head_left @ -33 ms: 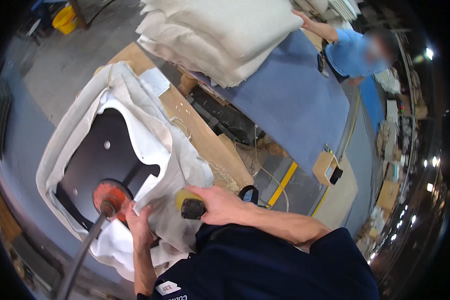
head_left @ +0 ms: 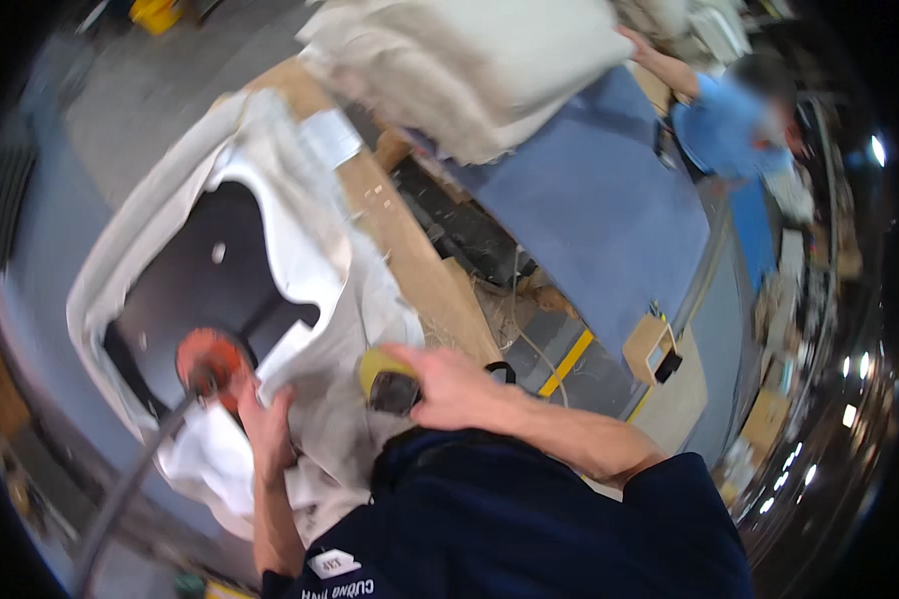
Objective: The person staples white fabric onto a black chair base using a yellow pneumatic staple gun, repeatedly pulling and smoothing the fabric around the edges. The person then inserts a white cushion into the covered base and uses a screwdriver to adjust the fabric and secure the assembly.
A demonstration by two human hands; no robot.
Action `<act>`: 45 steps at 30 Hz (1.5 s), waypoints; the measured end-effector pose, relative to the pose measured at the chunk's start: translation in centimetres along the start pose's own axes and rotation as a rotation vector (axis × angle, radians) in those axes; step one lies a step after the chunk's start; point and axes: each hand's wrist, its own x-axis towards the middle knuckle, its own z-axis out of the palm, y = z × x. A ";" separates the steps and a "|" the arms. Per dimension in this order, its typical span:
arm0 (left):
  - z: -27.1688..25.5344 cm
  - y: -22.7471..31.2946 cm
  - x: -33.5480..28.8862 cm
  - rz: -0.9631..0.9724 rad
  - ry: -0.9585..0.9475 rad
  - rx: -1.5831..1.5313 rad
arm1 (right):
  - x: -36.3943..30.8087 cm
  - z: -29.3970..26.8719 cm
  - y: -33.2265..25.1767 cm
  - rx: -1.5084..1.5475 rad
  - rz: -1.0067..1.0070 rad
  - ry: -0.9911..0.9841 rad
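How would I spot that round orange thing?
Find the pale fabric cover at left, framing a black panel. Over that panel's lower end, beside the left hand, is the round disc on a dark rod; unlike its neighbours, it's orange.

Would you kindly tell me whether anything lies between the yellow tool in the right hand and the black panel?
Yes: beige cloth and white lining lie between the yellow tool and the black panel. The left hand is close by, near the red disc.

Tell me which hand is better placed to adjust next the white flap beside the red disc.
Probably the left hand: it is closer to the white flap, while the right hand grips a yellow tool.
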 end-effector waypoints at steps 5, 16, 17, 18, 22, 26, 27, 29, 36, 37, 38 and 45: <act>-3.1 -3.5 -1.2 0.474 0.202 0.731 | 2.7 -1.4 0.5 -0.104 -0.029 -0.144; 5.6 1.5 0.0 0.900 0.101 1.215 | 0.9 2.2 6.1 0.420 -0.087 -0.237; 4.5 0.5 2.0 0.930 0.111 1.164 | 0.7 1.8 5.2 0.379 -0.045 -0.237; 3.7 0.7 3.0 0.957 0.120 1.099 | 0.7 1.5 4.6 0.374 -0.025 -0.242; 2.4 1.0 4.2 0.913 -0.024 1.125 | 0.9 1.5 1.5 0.311 0.030 -0.239; 1.7 0.8 4.9 0.852 -0.055 1.047 | 1.5 2.4 -1.3 0.176 0.028 -0.250; 1.7 0.6 4.8 0.883 -0.022 1.005 | 1.6 2.8 -1.9 0.170 0.033 -0.244; 1.9 0.6 4.8 0.850 0.011 0.945 | 2.2 3.5 -2.7 0.096 0.049 -0.226; 1.0 -1.7 4.0 0.752 -0.074 0.926 | 3.2 4.3 -4.3 -0.129 0.129 -0.293; 1.1 -1.5 3.1 0.754 -0.104 0.919 | 1.7 4.0 -5.0 -0.035 0.157 -0.247; 0.5 -1.7 3.5 0.811 -0.061 0.922 | 1.5 3.5 -4.6 0.012 0.145 -0.234; -0.5 -3.7 2.0 0.891 0.016 0.918 | 2.8 3.9 -4.9 -0.080 0.141 -0.227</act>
